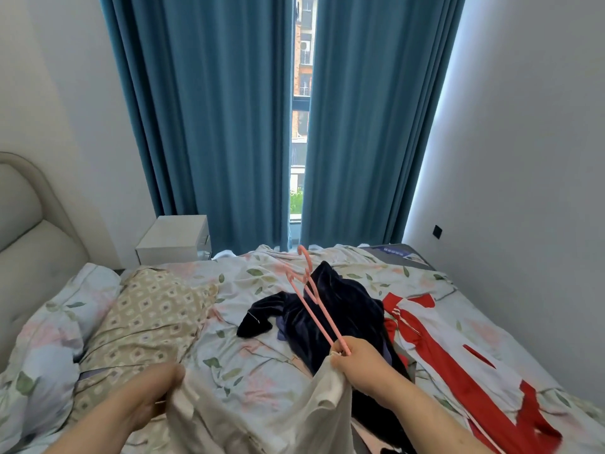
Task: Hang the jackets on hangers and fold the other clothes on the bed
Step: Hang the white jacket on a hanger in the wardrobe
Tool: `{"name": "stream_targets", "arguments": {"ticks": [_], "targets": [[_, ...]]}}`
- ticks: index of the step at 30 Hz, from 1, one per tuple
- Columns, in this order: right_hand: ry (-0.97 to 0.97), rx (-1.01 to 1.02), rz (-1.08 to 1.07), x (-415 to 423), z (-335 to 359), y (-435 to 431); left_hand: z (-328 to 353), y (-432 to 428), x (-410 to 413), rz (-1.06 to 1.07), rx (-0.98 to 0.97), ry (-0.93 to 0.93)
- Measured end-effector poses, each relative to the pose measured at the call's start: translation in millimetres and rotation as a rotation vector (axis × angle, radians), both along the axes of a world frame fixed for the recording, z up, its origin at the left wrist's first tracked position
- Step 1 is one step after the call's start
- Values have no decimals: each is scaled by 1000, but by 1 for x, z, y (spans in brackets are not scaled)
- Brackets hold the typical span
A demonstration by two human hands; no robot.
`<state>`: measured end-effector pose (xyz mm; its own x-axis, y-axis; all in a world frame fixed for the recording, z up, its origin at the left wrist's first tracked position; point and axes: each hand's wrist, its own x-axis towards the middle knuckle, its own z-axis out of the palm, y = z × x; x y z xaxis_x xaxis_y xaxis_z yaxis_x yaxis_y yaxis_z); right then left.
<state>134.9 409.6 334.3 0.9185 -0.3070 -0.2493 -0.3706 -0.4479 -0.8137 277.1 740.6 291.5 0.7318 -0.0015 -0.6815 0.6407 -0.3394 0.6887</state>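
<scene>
While the left hand (154, 396) grips one corner of a white garment (262, 417), the right hand (355, 358) pinches its other corner plus pink hangers (311, 299).

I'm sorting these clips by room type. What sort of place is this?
Most likely a home bedroom: a bed with a floral duvet and padded headboard, a white nightstand beside it, and teal curtains at the window.
</scene>
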Motion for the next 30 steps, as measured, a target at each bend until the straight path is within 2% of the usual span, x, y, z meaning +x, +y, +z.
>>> {"name": "stream_targets", "arguments": {"ticks": [3,9,11,13,16,19,22,27,30], "targets": [[36,-41,-52,28,-25,-2,-27,4,40,95,-32,5],[114,-91,-174,97,-111,0,-97,1,112,-50,-40,187],[142,-77,-197,118,-147,2,-127,-2,136,-75,-95,233],[167,-68,-199,135,-184,4,-162,-9,161,-18,-154,185],[198,-51,-206,157,-234,2,-212,-22,201,79,-237,-3],[208,-96,-210,182,-280,-11,-255,-37,242,146,-340,-113],[211,-166,-243,203,-324,-31,-299,-48,272,156,-359,-174],[231,-226,-234,206,-386,-48,-374,-60,271,1,-248,-150],[177,-182,-261,187,-400,-45,-396,-61,234,-79,17,-267]]}}
